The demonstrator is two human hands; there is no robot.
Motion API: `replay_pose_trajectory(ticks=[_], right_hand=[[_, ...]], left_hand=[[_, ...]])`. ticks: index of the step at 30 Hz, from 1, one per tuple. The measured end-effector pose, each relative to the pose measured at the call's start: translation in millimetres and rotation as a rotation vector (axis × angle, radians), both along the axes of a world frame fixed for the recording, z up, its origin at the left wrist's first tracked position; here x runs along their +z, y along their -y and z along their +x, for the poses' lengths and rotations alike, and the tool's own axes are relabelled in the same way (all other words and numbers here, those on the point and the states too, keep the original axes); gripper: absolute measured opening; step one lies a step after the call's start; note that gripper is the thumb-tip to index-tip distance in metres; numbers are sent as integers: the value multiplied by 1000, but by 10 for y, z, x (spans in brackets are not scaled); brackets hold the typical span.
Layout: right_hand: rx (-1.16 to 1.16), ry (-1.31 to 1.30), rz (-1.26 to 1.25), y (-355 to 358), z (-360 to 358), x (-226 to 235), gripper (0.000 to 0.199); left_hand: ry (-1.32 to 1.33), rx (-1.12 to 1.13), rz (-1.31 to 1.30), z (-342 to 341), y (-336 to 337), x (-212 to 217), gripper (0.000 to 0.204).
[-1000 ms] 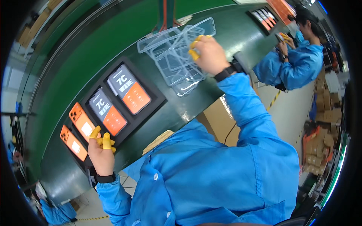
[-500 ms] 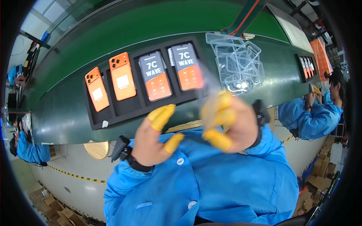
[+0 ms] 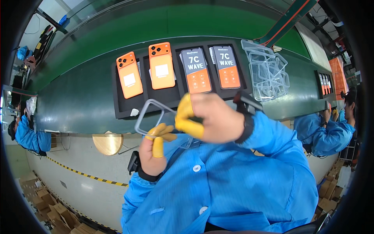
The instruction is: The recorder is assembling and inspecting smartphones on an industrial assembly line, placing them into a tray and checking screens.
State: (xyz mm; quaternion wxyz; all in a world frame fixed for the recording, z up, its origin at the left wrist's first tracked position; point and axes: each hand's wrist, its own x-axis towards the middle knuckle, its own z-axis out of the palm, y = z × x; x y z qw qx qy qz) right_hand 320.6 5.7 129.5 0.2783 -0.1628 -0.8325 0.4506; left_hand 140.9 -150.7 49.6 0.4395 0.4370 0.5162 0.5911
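My left hand (image 3: pixel 154 150), with yellow finger cots, grips a clear phone case (image 3: pixel 145 111) near its lower edge. My right hand (image 3: pixel 212 117), also in yellow finger cots, pinches at the right end of the case's upper edge; its fingertips partly cover the contact. The case is tilted in front of my chest, over the near edge of the table. Just beyond, a black tray (image 3: pixel 126 112) holds two orange phones (image 3: pixel 128 80) (image 3: pixel 161 66), backs up, and two phones (image 3: pixel 196 74) (image 3: pixel 227 70) with grey-and-orange fronts up.
A heap of clear phone cases (image 3: pixel 269 74) lies right of the tray. A small white scrap (image 3: pixel 134 112) sits on the tray's near rim. A green post (image 3: pixel 286 25) rises behind. At right, a co-worker in blue (image 3: pixel 327 121) sits near another tray (image 3: pixel 324 84). A round wooden stool (image 3: pixel 108 144) stands below.
My view has shifted, so the tray appears farther right. My right hand has come leftward to my left hand, bringing the clear case. My left hand has closed on it.
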Motion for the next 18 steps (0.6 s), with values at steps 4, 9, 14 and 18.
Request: replay_pose_trajectory(ticks=[4, 9, 14, 18], right_hand=[[-239, 197, 179, -402, -453, -267, 20], [-463, 521, 455, -804, -963, -600, 31], [-533, 684, 466, -839, -1220, -578, 39], [-527, 768, 435, -802, -1259, -478, 47]], left_hand=[[198, 142, -107, -310, 228, -79, 41], [204, 175, -85, -477, 325, -62, 42], [233, 181, -61, -524, 383, -27, 43], [264, 187, -66, -527, 354, -73, 43]])
